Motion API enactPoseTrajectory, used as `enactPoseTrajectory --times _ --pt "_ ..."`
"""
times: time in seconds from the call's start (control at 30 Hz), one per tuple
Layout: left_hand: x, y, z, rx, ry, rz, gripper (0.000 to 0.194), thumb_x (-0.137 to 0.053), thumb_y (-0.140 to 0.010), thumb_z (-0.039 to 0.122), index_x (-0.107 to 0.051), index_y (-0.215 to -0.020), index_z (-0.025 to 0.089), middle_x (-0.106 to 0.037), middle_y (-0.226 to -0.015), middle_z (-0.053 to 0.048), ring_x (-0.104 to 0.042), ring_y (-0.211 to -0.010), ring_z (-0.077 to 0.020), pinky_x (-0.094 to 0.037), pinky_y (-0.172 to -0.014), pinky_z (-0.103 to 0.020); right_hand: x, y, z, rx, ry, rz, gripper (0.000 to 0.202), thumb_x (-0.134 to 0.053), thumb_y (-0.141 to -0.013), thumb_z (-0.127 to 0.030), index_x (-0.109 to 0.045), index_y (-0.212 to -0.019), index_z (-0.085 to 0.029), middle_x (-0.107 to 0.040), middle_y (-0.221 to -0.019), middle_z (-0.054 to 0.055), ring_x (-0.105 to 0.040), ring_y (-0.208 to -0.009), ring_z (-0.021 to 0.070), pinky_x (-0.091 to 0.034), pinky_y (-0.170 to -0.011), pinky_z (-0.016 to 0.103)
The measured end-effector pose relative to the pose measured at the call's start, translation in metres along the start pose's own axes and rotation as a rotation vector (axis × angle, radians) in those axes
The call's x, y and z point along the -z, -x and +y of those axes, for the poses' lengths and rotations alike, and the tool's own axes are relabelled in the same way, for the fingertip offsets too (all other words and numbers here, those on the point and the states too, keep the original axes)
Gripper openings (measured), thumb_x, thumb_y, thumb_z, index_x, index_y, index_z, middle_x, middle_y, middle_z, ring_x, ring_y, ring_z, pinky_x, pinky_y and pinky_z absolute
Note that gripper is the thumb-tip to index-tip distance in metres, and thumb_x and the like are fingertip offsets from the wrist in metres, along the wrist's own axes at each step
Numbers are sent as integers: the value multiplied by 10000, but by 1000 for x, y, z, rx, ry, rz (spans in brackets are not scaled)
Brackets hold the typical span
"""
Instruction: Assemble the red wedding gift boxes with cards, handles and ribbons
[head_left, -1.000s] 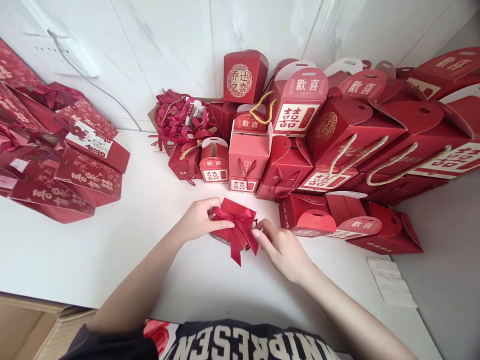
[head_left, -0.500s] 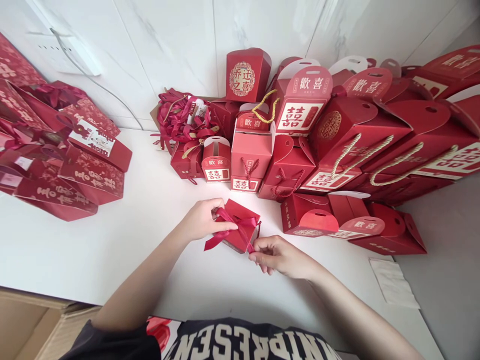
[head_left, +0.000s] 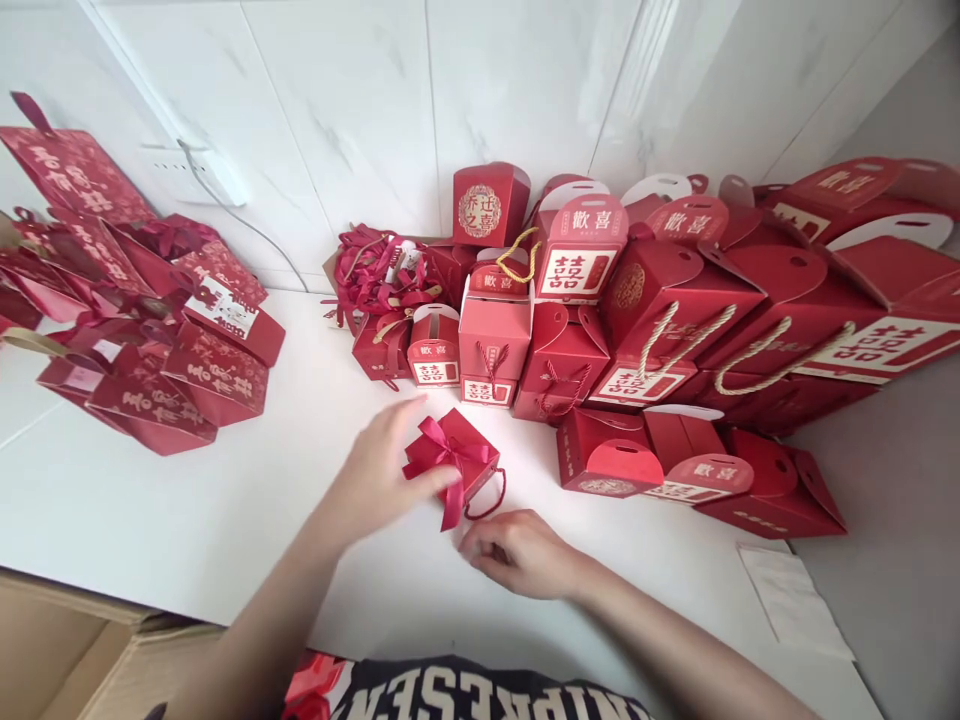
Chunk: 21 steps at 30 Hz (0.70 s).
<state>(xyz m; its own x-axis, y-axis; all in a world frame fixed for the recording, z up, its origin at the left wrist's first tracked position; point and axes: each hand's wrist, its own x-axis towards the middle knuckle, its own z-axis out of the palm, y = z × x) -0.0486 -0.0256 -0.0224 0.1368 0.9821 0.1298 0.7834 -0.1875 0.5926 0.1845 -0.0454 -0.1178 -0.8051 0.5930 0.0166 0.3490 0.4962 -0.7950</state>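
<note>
A small red box [head_left: 474,440] stands on the white table, with a bright crimson ribbon bow [head_left: 442,452] on its top and a dark red cord loop at its right side. Beside the box's left side is my left hand [head_left: 382,475], slightly blurred, fingers apart, the thumb over the bow's edge. My right hand [head_left: 521,553] rests just below and right of the box, fingers curled together with nothing visible in them, apart from the ribbon's hanging tail.
Stacked red gift boxes [head_left: 675,290] line the wall at centre and right. A heap of ribbons [head_left: 382,265] lies behind. More red boxes [head_left: 161,375] stand at left. White paper [head_left: 795,600] lies right; a cardboard box [head_left: 97,650] is at lower left.
My right hand has let go of the ribbon and moved down. My left hand has loosened from the bow and opened. The box has turned, and the view has shifted.
</note>
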Motion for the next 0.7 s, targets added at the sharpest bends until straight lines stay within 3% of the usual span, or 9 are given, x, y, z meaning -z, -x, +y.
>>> enactPoseTrajectory --times 0.07,0.17,0.23,0.33,0.43,0.53,0.6,0.7 --pt "-19 13 11 -2 -89 13 1038 -780 -668 508 -236 -1523 283 -374 -1508 -149 -390 -1364 -381 -339 -1114 -535 -5 -1 4 17 -9 47 186 -500 -905 -171 -665 -957 -236 -705 -803 -10 -646 -711 135 -460 -707 233" --pt "-35 25 15 74 -113 41 1039 -732 -724 495 -134 -1551 300 -396 -1497 -147 -447 -1333 -376 -419 -1044 -520 -8 0 8 39 -15 70 193 -491 -916 -183 -671 -964 -236 -714 -812 2 -657 -729 149 -469 -715 246" --pt "-31 28 6 153 -89 59 1003 -690 -767 506 -107 -1555 294 -427 -1479 -147 -479 -1313 -368 -465 -996 -490 -9 1 10 39 -8 72 196 -493 -922 -198 -677 -977 -237 -711 -796 7 -657 -727 154 -471 -715 250" --pt "-4 26 -28 246 -83 87 1059 -708 -743 545 -100 -1561 255 -408 -1502 -162 -457 -1338 -378 -450 -1036 -468 -9 1 11 34 3 79 197 -494 -927 -206 -684 -969 -236 -702 -778 9 -646 -705 152 -464 -700 249" --pt "36 9 -79 410 -144 146 1184 -745 -676 587 -66 -1563 195 -441 -1474 -186 -490 -1312 -376 -433 -1060 -489 -10 1 12 40 9 82 195 -498 -919 -192 -683 -960 -239 -697 -773 6 -639 -696 148 -458 -693 245" --pt "70 -16 -125 518 -272 287 1144 -719 -684 613 -160 -1545 108 -345 -1520 -240 -369 -1395 -405 -356 -1115 -532 -11 1 12 44 16 89 195 -502 -911 -188 -682 -960 -244 -696 -772 6 -636 -690 149 -458 -693 247" --pt "82 -28 -141 534 -288 337 1112 -715 -700 598 -184 -1535 91 -322 -1526 -252 -314 -1425 -401 -339 -1127 -528 -12 1 13 41 19 94 196 -499 -909 -186 -680 -956 -245 -693 -764 4 -632 -682 149 -458 -690 249" --pt "85 -24 -140 494 -272 336 1109 -708 -732 579 -128 -1548 99 -317 -1537 -232 -328 -1418 -379 -338 -1135 -509 -13 0 13 31 15 95 201 -490 -910 -179 -675 -954 -245 -694 -766 1 -630 -684 147 -456 -693 249"
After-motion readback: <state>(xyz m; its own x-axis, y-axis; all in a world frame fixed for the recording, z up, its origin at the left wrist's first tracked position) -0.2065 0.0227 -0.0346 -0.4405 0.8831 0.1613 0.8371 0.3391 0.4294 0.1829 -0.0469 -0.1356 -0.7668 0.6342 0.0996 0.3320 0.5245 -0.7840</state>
